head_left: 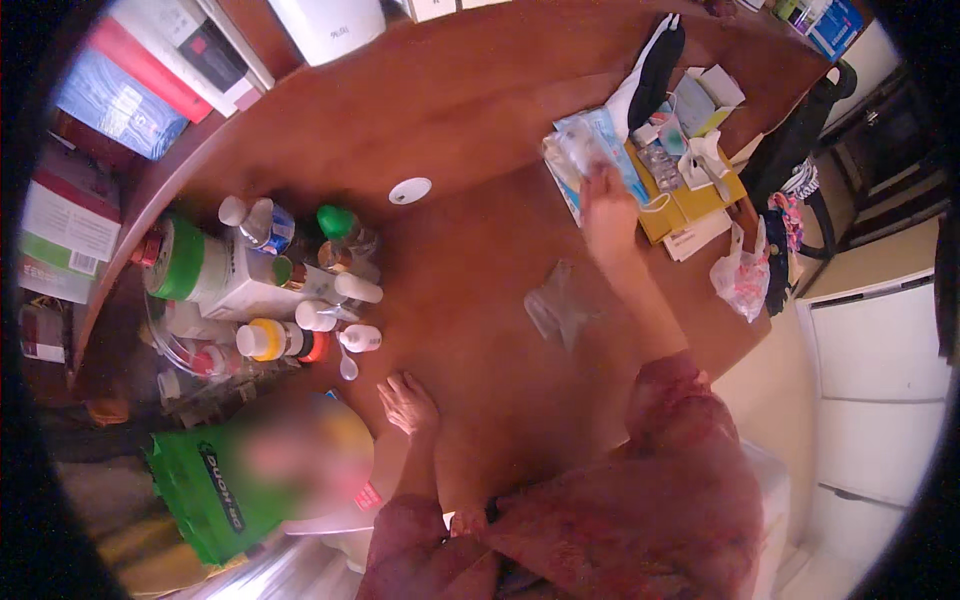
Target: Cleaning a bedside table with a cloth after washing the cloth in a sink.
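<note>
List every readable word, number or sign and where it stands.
Wording isn't copied here; places only:
Green bag: large pale letters, readable.
White container: dark marks, too small.
Blue package, upper left: pale print, blurred.
Light-blue packet by the right hand: any print too blurred.
Elsewhere, mostly too small.

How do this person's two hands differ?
The left hand rests on the brown desk, while the right hand is over the blue packet. The left hand is near the small white bottle; the right hand is farther from the body. The left hand's fingers are extended; the right hand's are blurred. Both are bare, with dark red sleeves.
</note>
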Available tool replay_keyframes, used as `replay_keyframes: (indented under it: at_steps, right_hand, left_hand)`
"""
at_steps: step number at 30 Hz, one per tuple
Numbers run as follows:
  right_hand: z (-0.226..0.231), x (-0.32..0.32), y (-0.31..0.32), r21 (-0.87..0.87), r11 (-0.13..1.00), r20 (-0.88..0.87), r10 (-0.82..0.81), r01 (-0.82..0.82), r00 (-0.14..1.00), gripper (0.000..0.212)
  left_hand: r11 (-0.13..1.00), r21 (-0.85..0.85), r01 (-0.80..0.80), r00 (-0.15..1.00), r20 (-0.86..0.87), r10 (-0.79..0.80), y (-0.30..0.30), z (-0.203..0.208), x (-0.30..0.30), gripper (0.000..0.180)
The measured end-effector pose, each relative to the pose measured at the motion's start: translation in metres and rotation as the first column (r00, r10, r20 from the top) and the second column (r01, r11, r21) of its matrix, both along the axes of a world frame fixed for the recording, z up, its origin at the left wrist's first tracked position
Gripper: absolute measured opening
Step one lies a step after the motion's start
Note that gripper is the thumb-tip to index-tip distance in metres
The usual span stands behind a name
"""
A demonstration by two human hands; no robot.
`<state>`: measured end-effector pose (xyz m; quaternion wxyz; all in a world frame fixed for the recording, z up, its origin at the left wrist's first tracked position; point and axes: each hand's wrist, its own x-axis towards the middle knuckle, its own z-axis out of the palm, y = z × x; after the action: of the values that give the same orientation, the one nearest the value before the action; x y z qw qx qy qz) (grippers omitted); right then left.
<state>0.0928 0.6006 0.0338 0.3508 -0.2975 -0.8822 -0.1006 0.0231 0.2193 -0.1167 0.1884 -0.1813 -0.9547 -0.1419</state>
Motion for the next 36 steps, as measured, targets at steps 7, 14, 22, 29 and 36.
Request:
replay_keyframes:
  at_steps: [7,14,22,29,36]
  right_hand:
    - [-0.049,0.057,-0.085,-0.350,0.872,0.190,0.425,-0.343,0.885,0.054]
    - [-0.105,0.030,-0.104,-0.434,0.871,0.397,0.415,-0.231,0.818,0.049]
    - [-0.148,-0.095,0.021,-0.349,0.936,0.101,0.094,-0.053,0.990,0.037]
    - [-0.117,0.068,-0.079,-0.485,0.868,0.161,0.212,-0.110,0.964,0.036]
    - [-0.117,0.125,-0.057,-0.393,0.920,0.237,0.115,-0.013,0.965,0.040]
  left_hand:
    - [0.998,0.019,-0.055,0.994,0.099,0.053,0.006,0.013,-0.006,0.014]
    - [0.998,-0.026,-0.063,0.998,0.023,0.064,0.008,0.009,-0.005,0.014]
    - [0.999,-0.034,-0.020,1.000,-0.004,0.020,0.008,0.000,-0.002,0.014]
    - [0.998,-0.010,-0.054,0.997,0.053,0.055,0.008,0.011,-0.001,0.015]
    - [0.999,-0.037,-0.029,0.999,0.024,0.030,0.006,-0.001,-0.001,0.016]
